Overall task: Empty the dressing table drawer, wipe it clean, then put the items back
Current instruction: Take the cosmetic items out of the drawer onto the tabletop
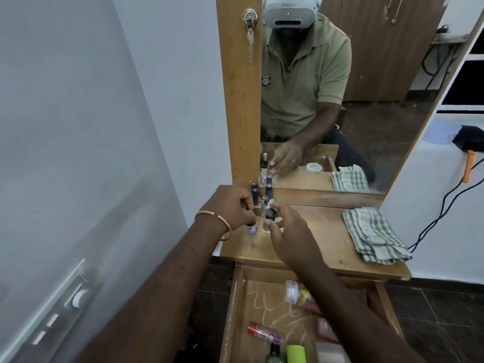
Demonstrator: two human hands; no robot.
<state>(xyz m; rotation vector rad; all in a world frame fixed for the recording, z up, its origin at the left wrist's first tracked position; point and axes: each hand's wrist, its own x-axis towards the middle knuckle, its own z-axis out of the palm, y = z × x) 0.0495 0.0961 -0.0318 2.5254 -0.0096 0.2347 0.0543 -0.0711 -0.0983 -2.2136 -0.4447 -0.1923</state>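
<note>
Hands meet over the tabletop: left hand pinches a small bottle, right hand grips a dark-capped bottle; drawer open.

A key hangs from a round lock on the wooden panel left of the mirror. Low on the pale left wall sits a switch plate with a round dial. On the white wall to the right, a black object on an orange bracket trails a black cable downward. The floor is dark tile. The mirror reflects wooden wardrobe doors (a small key dangling near their top)
</note>
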